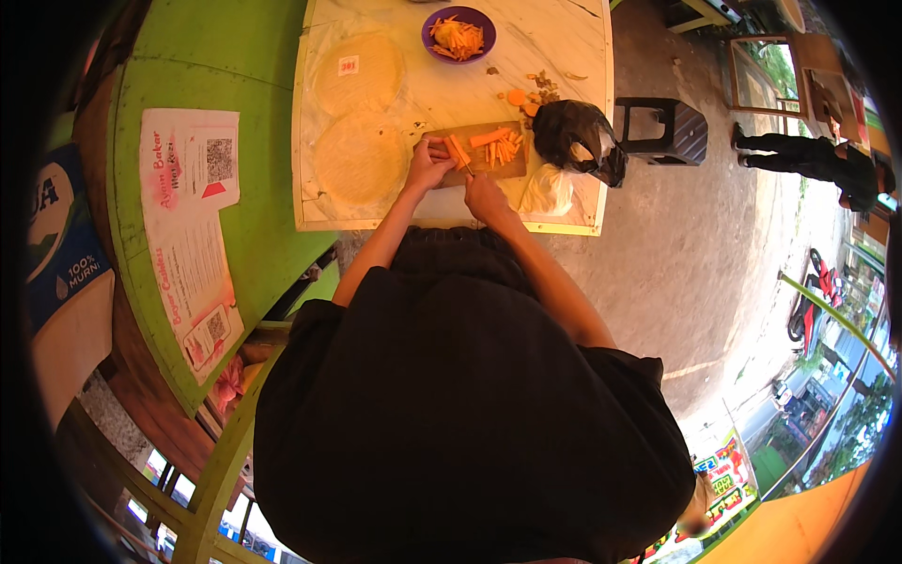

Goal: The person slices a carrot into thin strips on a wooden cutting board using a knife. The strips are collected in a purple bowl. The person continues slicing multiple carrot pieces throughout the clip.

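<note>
Marble-look counter point(564, 38), concrete ground point(648, 273) off to the right, black stool point(665, 132) by the counter's edge. Carrot point(458, 150) is on the board point(512, 170), straight in front of me. Its long axis runs away from me, leaning left, near end toward my right hand point(487, 197). Left hand point(429, 162) is nearer: on the carrot from its left side, fingertips pinching it. Right hand sits lower right, fingers wrapped round a knife point(469, 172); handle mostly hidden in the grip, blade hard to make out, near the carrot's close end. Same board, just right of the carrot: chunk point(489, 136) and a pile of cut sticks point(505, 151).

Containers: purple bowl point(489, 38) at the far side, sticks in it plus a paler lump. Black bag point(564, 127) right of the board, something pale showing, can't tell what. White bag point(548, 192) closer to me, contents unclear.
</note>
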A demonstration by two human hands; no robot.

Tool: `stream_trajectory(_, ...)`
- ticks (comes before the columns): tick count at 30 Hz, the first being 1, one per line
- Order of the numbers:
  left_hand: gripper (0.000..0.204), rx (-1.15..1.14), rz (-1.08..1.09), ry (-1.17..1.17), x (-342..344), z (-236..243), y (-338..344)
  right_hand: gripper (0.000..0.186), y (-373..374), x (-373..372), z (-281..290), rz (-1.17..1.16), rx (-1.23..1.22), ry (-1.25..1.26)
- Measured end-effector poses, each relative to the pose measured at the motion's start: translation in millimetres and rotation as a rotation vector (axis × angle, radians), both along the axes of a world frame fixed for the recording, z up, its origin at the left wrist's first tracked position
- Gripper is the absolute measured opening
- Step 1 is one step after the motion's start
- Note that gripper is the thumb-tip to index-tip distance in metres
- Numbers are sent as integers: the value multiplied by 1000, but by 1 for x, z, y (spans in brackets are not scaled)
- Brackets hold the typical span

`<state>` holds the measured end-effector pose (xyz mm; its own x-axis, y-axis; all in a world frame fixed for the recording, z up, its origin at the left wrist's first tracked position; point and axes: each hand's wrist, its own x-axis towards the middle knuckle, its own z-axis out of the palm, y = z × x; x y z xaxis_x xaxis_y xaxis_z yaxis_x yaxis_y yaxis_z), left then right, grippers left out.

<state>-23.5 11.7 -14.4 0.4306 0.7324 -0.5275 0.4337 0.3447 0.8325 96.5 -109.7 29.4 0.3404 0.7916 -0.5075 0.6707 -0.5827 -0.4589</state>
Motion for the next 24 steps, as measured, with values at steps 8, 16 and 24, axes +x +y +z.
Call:
stream_trajectory(8,55,-15,23,-16,2,6,-3,36,-24,-3,-48,35,340,-179)
stream_trajectory(16,55,14,36,-75,-1,-3,-3,38,-7,1,-32,88,158,-138)
stream_trajectory(24,55,-14,24,-20,2,7,-5,41,-18,-1,-37,19,221,-107)
